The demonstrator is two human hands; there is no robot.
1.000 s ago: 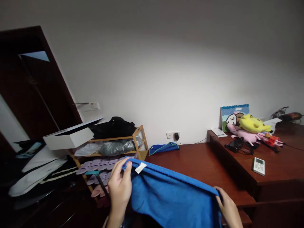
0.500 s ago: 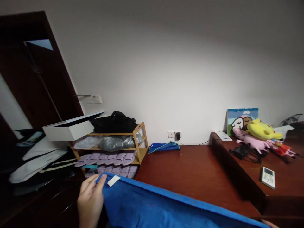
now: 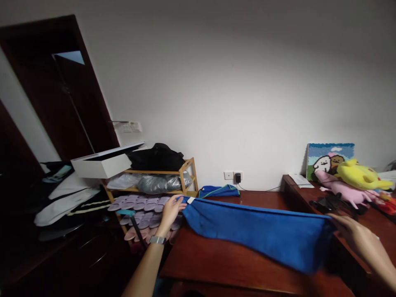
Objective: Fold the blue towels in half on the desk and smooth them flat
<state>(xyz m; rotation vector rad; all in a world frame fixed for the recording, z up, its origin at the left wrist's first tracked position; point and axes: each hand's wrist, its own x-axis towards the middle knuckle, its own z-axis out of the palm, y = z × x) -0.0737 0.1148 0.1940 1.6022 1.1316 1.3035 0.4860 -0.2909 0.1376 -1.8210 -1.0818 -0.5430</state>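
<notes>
A blue towel point(image 3: 262, 231) with a small white tag at its left corner is stretched out flat over the reddish-brown wooden table point(image 3: 216, 264). My left hand point(image 3: 170, 211), with a watch on the wrist, pinches the towel's left corner beside the tag. My right hand point(image 3: 352, 231) grips the towel's right end near the raised desk. Both arms reach forward and are spread wide apart.
A folded blue cloth point(image 3: 219, 191) lies at the wall by a socket. A wooden rack point(image 3: 182, 181) holds slippers, bags and a white box. The raised desk point(image 3: 297, 194) on the right carries plush toys point(image 3: 355, 177) and cables. A dark door stands at the left.
The towel was held up close to me; now my arms have stretched forward and apart and the towel lies lower, spread across the table.
</notes>
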